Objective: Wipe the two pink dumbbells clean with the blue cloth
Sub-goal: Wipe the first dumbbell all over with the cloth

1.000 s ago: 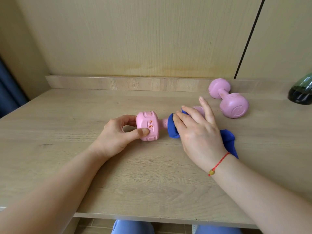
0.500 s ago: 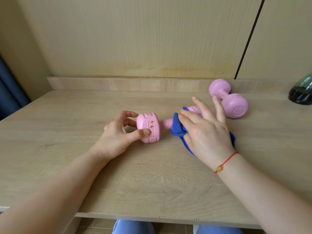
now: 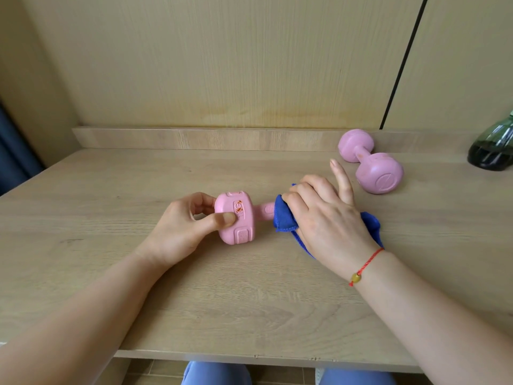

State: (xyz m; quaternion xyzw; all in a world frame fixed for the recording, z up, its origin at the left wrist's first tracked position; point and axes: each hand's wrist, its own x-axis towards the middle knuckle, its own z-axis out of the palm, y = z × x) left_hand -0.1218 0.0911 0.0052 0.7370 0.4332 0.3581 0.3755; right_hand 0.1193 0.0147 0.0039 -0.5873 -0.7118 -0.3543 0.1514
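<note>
Your left hand (image 3: 180, 229) pinches the dumbbell (image 3: 241, 234) head; right hand (image 3: 324, 215) curls the cloth (image 3: 283, 218) round its bar (index finger lifted). Brace firmly, twist while wiping

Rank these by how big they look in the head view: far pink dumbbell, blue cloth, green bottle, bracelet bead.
1. far pink dumbbell
2. blue cloth and green bottle, too close to rank: the right hand covers the cloth, the frame crops the bottle
3. bracelet bead
</note>
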